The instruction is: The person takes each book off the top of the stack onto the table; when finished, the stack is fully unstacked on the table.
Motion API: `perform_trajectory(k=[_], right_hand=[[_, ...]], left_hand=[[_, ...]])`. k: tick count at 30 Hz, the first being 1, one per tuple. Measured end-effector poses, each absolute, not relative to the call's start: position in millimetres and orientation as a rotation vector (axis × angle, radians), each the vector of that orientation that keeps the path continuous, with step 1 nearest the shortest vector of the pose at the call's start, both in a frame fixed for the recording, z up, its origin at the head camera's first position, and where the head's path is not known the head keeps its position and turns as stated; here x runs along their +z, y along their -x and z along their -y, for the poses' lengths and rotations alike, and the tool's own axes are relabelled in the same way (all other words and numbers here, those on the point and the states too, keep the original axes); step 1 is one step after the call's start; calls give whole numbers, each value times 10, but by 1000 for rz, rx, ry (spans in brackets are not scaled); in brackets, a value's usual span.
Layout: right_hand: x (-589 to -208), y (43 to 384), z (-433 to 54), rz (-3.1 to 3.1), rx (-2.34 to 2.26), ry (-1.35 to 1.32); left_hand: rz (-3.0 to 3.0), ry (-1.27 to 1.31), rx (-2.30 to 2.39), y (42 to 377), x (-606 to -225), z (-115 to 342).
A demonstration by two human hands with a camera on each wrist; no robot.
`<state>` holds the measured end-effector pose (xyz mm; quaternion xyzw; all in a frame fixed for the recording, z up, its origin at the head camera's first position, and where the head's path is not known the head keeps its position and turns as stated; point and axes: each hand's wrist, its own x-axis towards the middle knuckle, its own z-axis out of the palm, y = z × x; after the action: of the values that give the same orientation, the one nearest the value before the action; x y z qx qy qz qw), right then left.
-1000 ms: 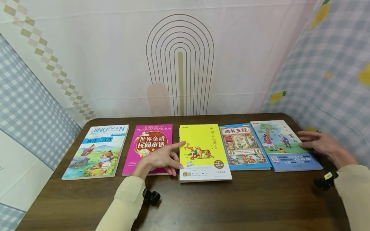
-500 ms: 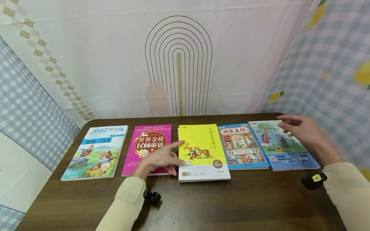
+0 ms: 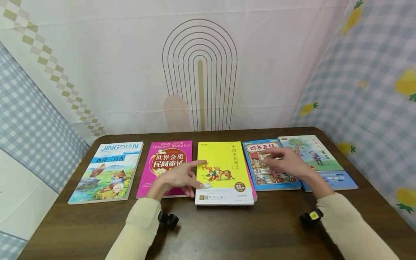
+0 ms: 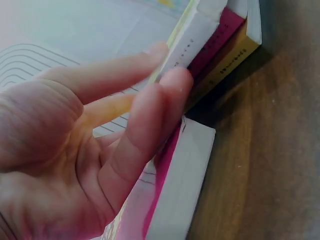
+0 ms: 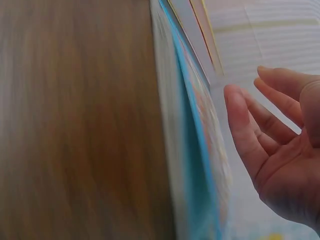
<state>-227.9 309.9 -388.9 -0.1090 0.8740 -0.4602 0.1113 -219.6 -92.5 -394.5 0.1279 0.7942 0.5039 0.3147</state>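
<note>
The person wears long, pale cream sleeves. In the head view, the left sleeve [image 3: 133,227] is at 7 o'clock and the right sleeve [image 3: 354,227] at 4 o'clock. Both look plain and smooth, with light creases near the left cuff [image 3: 144,211]. 2 small black cameras sit by the cuffs: the left camera [image 3: 168,219] at its cuff's 3 o'clock side, rounded at the outer end, and the right camera [image 3: 307,220] at 9 o'clock, with 1 yellow patch [image 3: 314,215] at its 2 o'clock. The left hand [image 3: 177,178] and right hand [image 3: 284,162] are bare.
</note>
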Motion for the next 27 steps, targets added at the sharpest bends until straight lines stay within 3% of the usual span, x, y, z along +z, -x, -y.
perform_trajectory(k=[10, 27], right_hand=[[-4167, 2344, -2787, -2398, -1402, 372], [-4250, 2338, -2707, -2356, -1442, 383]], left_hand=[[-2131, -360, 1310, 2275, -3943, 829], [-1956, -355, 1628, 2240, -4003, 929]])
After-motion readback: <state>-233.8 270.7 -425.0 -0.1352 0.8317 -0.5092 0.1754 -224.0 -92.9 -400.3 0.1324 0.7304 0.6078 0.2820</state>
